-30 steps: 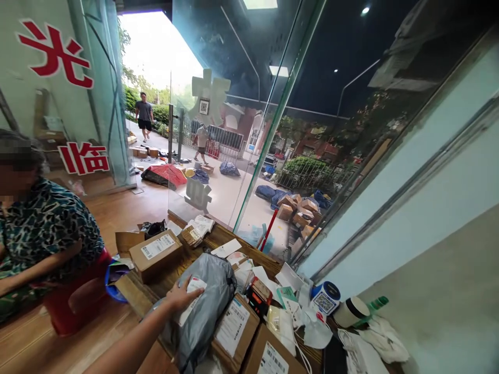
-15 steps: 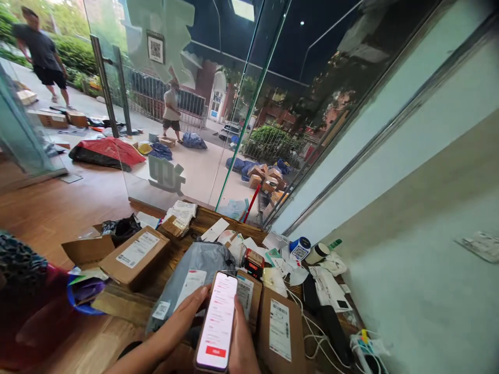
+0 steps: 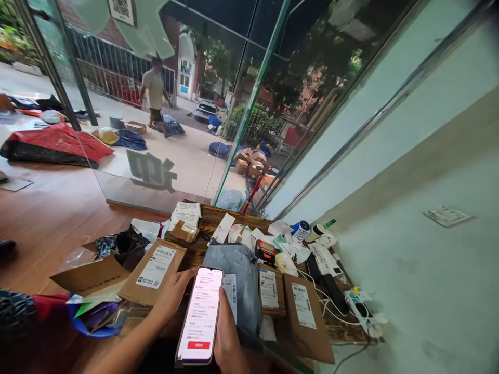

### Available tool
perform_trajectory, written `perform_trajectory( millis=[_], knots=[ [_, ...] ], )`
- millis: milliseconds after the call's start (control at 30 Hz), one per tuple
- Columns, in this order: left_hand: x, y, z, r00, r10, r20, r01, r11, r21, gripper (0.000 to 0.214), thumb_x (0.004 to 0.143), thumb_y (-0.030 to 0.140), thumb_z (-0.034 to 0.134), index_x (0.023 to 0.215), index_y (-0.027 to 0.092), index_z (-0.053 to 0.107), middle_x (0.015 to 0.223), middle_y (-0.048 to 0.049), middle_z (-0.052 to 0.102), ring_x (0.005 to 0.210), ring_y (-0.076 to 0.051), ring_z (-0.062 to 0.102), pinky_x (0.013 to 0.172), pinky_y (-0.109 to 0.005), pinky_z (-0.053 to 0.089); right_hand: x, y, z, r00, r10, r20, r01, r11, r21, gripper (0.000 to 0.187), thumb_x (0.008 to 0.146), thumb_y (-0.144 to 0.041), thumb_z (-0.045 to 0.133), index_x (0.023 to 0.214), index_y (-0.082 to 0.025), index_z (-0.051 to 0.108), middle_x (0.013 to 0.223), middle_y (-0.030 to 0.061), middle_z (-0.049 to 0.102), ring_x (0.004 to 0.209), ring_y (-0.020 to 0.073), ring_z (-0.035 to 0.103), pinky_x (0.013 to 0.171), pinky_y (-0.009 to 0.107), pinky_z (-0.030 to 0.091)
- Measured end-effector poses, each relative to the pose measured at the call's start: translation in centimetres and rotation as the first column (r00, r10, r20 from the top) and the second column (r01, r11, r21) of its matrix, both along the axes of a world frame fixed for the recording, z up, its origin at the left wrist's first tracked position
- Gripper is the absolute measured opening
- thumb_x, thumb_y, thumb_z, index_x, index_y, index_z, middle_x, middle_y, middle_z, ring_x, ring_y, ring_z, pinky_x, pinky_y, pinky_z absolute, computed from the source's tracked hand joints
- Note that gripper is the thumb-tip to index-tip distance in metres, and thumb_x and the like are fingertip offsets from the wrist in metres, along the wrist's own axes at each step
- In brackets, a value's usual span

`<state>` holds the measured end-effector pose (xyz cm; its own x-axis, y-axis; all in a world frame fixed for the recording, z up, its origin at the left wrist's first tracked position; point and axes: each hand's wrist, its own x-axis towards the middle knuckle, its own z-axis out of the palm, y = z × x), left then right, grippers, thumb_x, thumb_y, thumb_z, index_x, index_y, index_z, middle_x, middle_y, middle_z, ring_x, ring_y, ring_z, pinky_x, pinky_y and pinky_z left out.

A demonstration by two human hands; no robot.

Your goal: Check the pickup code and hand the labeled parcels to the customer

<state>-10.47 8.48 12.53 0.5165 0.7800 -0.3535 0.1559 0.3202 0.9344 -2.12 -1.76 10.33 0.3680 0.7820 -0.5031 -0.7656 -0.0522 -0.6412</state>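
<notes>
The left hand, now off the grey parcel just ahead, and right hand curl half-closed around a phone.

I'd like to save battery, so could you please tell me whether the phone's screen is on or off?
On: the phone is brightly lit, showing rows of text and a red bar near its bottom.

On either side of the grip, a left hand and a right hand are seen bare. Behind the grip, a slim left forearm, narrowed toward the wrist, is left uncovered along its visible length. Whether the dark patch beside it is clothing cannot be told.
</notes>
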Motion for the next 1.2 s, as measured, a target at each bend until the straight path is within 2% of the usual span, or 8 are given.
perform_trajectory(
  millis=[100, 233, 400, 500, 767, 833, 1000, 1200],
  knots=[
    [-0.4, 0.6, 0.9, 0.998, 0.021, -0.05, -0.022, 1.0, -0.005, 0.041, 0.061, 0.061, 0.048, 0.054, 0.022, 0.056, 0.06, -0.004, 0.064, 0.07, -0.027, 0.058, 0.067, -0.033, 0.045, -0.4, 0.7, 0.8, 0.995, 0.017, -0.101, -0.015, 1.0, 0.024, 0.061, 0.058, -0.06, 0.073, 0.1, -0.016, 0.069, 0.11, 0.0068, 0.072, 0.113, 0.0278, 0.06, 0.1, 0.038, 0.044],
    [-0.2, 1.3, 1.4, 0.994, 0.056, -0.099, -0.057, 0.998, -0.004, 0.043, 0.06, 0.063, 0.049, 0.052, 0.021, 0.057, 0.058, -0.0039, 0.063, 0.066, -0.026, 0.057, 0.065, -0.032, 0.043, -0.1, 1.5, 0.8, 0.992, 0.013, -0.128, -0.014, 1.0, -0.003, 0.049, 0.062, -0.054, 0.069, 0.093, -0.016, 0.069, 0.096, 0.0076, 0.075, 0.102, 0.0302, 0.064, 0.086, 0.042, 0.051],
    [0.2, 2.3, 0.7, 0.993, 0.096, -0.066, -0.098, 0.995, -0.027, 0.046, 0.061, 0.063, 0.051, 0.06, 0.019, 0.062, 0.064, -0.0049, 0.067, 0.072, -0.026, 0.06, 0.069, -0.032, 0.044, 1.0, 2.4, 0.6, 0.999, -0.018, 0.042, 0.018, 1.0, -0.002, 0.035, 0.06, -0.037, 0.068, 0.09, -0.019, 0.065, 0.084, 0.0026, 0.075, 0.093, 0.025, 0.066, 0.079, 0.034, 0.051],
    [0.5, 2.7, 0.1, 0.992, 0.122, -0.036, -0.124, 0.991, -0.054, 0.05, 0.064, 0.064, 0.051, 0.064, 0.017, 0.064, 0.067, -0.0057, 0.068, 0.075, -0.026, 0.061, 0.07, -0.031, 0.045, 1.6, 2.9, 0.9, 0.993, 0.002, 0.116, -0.001, 1.0, -0.013, 0.032, 0.061, -0.035, 0.067, 0.089, -0.019, 0.063, 0.081, 0.0012, 0.074, 0.087, 0.023, 0.067, 0.077, 0.032, 0.05],
    [1.9, 3.3, 0.3, 0.996, 0.08, 0.041, -0.075, 0.991, -0.11, 0.042, 0.057, 0.055, 0.069, 0.051, 0.016, 0.057, 0.049, -0.0002, 0.057, 0.05, -0.015, 0.049, 0.049, -0.024, 0.033, 3.1, 4.3, 1.2, 0.993, 0.053, 0.105, -0.046, 0.997, -0.065, 0.038, 0.062, -0.04, 0.067, 0.092, -0.02, 0.06, 0.08, 0.0011, 0.075, 0.08, 0.0219, 0.068, 0.073, 0.032, 0.05],
    [2.1, 3.4, 0.3, 0.994, 0.092, 0.053, -0.085, 0.989, -0.124, 0.04, 0.06, 0.055, 0.066, 0.052, 0.017, 0.058, 0.05, -0.0004, 0.058, 0.052, -0.017, 0.051, 0.051, -0.025, 0.036, 3.5, 4.5, 0.9, 0.993, 0.065, 0.096, -0.059, 0.996, -0.066, 0.041, 0.062, -0.043, 0.068, 0.095, -0.019, 0.06, 0.083, 0.0023, 0.075, 0.084, 0.0231, 0.068, 0.073, 0.032, 0.051],
    [2.3, 3.5, 0.1, 0.98, 0.185, 0.075, -0.173, 0.974, -0.143, 0.038, 0.069, 0.055, 0.051, 0.065, 0.018, 0.062, 0.065, -0.0028, 0.068, 0.072, -0.025, 0.062, 0.072, -0.033, 0.047, 3.9, 4.8, 1.0, 0.994, 0.112, 0.001, -0.112, 0.993, -0.044, 0.049, 0.062, -0.052, 0.067, 0.097, -0.018, 0.06, 0.096, 0.006, 0.074, 0.094, 0.026, 0.066, 0.073, 0.034, 0.051],
    [2.8, 3.8, -1.2, 0.983, 0.172, 0.062, -0.163, 0.979, -0.121, 0.045, 0.073, 0.055, 0.046, 0.075, 0.015, 0.067, 0.073, -0.0087, 0.071, 0.081, -0.031, 0.066, 0.075, -0.041, 0.05, 4.0, 5.0, 1.4, 0.997, 0.075, -0.01, -0.075, 0.996, -0.039, 0.045, 0.058, -0.049, 0.067, 0.091, -0.019, 0.06, 0.082, 0.0038, 0.075, 0.085, 0.0257, 0.068, 0.071, 0.034, 0.051]
  ],
)
